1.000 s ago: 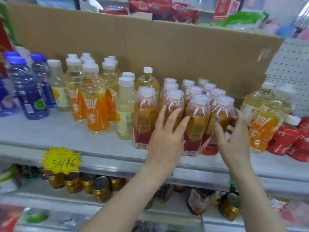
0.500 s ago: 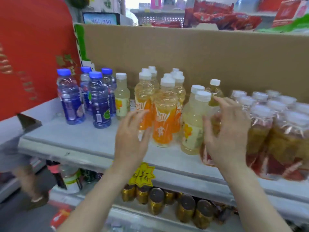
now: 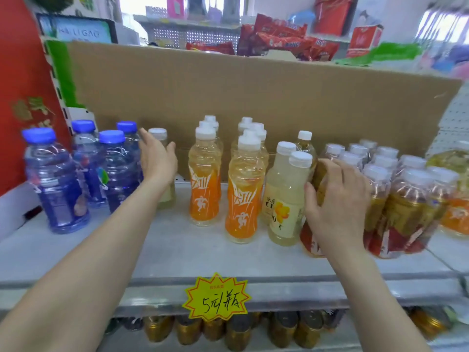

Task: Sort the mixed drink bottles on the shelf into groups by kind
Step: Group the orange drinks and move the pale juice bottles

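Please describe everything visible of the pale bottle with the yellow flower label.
The pale bottle is clear plastic with a white ribbed cap, cloudy yellowish drink and a cream label showing a yellow flower. It stands upright on the shelf, beside an orange-label bottle. The right hand, gripping an amber bottle, has its thumb close by.

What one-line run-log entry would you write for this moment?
stage: sorting | left grip: open, reaching at pale bottle | right grip: holds amber bottle
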